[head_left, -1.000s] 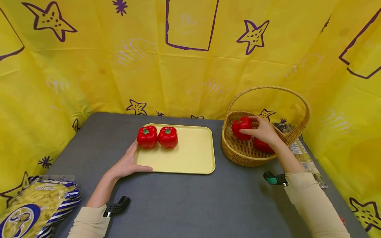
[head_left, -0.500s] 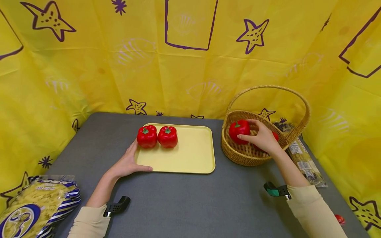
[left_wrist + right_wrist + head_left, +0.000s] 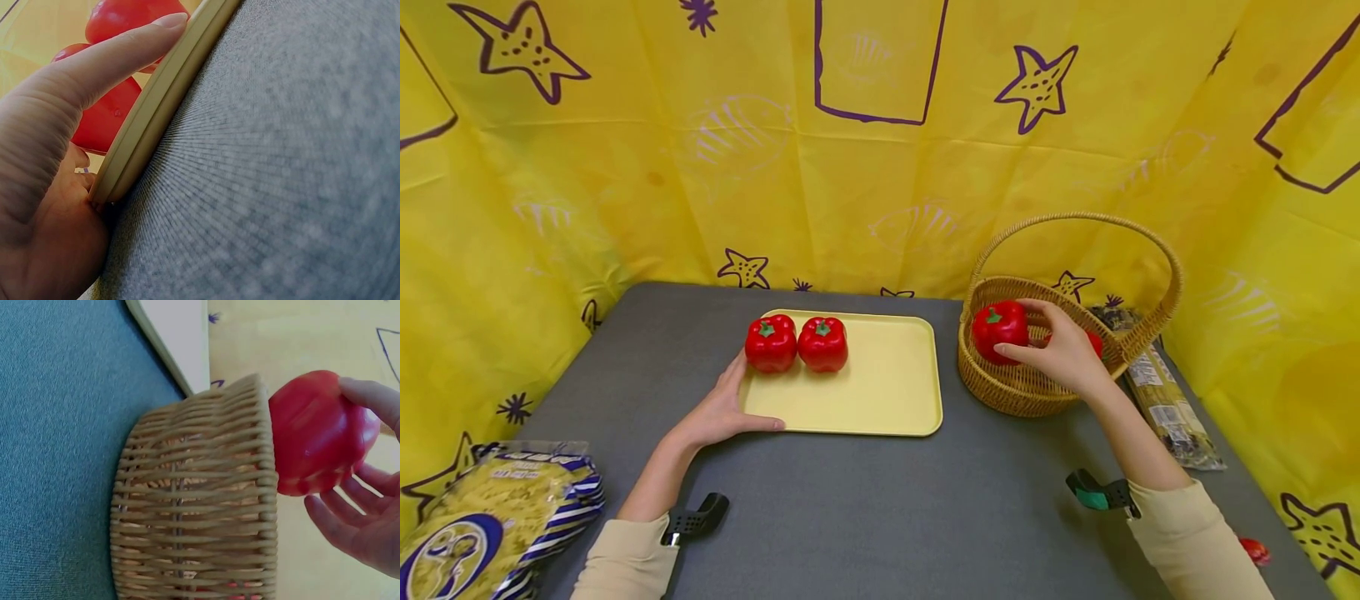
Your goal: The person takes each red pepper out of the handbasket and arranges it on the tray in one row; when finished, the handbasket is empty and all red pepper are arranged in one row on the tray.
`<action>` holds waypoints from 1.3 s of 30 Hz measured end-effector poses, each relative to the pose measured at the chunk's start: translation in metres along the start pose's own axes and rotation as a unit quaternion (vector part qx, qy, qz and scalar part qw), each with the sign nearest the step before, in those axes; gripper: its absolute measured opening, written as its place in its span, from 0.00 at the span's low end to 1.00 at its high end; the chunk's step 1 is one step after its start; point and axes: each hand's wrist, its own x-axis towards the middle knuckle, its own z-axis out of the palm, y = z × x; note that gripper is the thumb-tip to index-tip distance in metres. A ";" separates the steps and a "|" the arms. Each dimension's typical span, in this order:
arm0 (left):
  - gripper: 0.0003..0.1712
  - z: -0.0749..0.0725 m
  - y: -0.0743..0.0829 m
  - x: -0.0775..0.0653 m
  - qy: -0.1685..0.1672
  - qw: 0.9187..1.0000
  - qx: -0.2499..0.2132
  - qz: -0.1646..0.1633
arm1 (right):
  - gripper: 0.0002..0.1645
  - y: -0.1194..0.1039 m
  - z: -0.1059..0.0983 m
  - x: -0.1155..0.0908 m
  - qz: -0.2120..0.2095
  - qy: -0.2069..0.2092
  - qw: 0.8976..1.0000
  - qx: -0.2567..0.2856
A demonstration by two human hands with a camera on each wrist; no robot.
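My right hand [image 3: 1063,352] pinches a glossy red bell pepper [image 3: 1000,332] with a green stem between thumb and fingers. In the right wrist view, this pepper [image 3: 322,434] is above the rim of the wicker basket [image 3: 200,500]. More red [image 3: 1094,342] shows inside the basket, mostly hidden behind my hand. My left hand [image 3: 718,412] rests at the near left corner of the pale yellow tray [image 3: 895,379], its straight thumb [image 3: 125,59] along the rim. Two red bell peppers [image 3: 771,343] stand side by side at the tray's far left.
The basket's tall arched handle [image 3: 1075,218] rises over its opening. A long clear packet [image 3: 1172,412] lies right of it, and a small red object [image 3: 1255,551] near the right sleeve. A pasta bag [image 3: 497,525] lies front left. A yellow curtain [image 3: 865,183] hangs behind the table.
My right hand has shifted slightly left inside the basket area, carrying the bell pepper toward the basket's left rim. The left hand, the tray and its two peppers have stayed in place.
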 end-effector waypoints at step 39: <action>0.78 -0.001 0.000 -0.001 -0.002 1.000 0.000 -0.006 | 0.47 -0.046 0.050 0.010 -0.034 -0.035 0.992 0.113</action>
